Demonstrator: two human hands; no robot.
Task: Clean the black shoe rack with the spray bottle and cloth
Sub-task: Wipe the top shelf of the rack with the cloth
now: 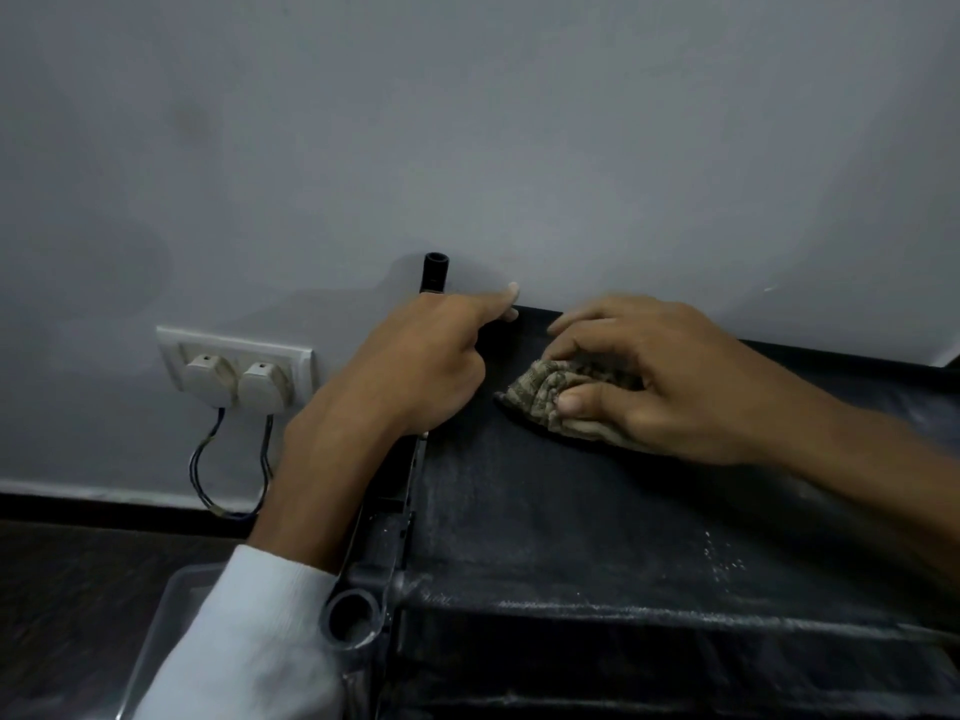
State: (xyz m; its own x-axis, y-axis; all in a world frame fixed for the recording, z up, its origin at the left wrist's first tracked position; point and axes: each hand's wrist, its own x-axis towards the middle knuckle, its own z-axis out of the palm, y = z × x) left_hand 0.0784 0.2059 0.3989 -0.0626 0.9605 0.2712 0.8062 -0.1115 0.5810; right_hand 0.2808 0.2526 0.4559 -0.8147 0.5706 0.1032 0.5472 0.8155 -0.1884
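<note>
1. The black shoe rack (545, 522) is right in front of me. Its back is against the grey wall (467, 122). Its top is flat and dark, with pale dust on it.
2. My right hand (660, 376) is on top of the rack, near its back left corner.
3. That hand holds the cloth (545, 402), which is brown and all bunched up. My thumb pushes on its near side and my fingers curl over its far side, so I pinch it between them. The cloth lies on the rack's top.
4. My left hand (410, 366) lies on the rack's left edge, just beside the cloth but not touching it.
5. On that hand my pointing finger is straight, with its tip at the rack's back edge. The other fingers are curled down. I cannot tell if they grip the side of the rack.
6. A short black post (435, 272) stands up at the rack's back left corner, just behind my left hand.
7. A round open tube end (353, 613) sits at the rack's front left corner, right by my white sleeve (249, 641).
8. Left of the rack, on the wall, is a white socket plate (171, 350) with two plugs (208, 379) in it. Wires (200, 459) hang down from them.
9. Low down on the rack's left side is a clear plastic thing (171, 605). I cannot tell what it is.
</note>
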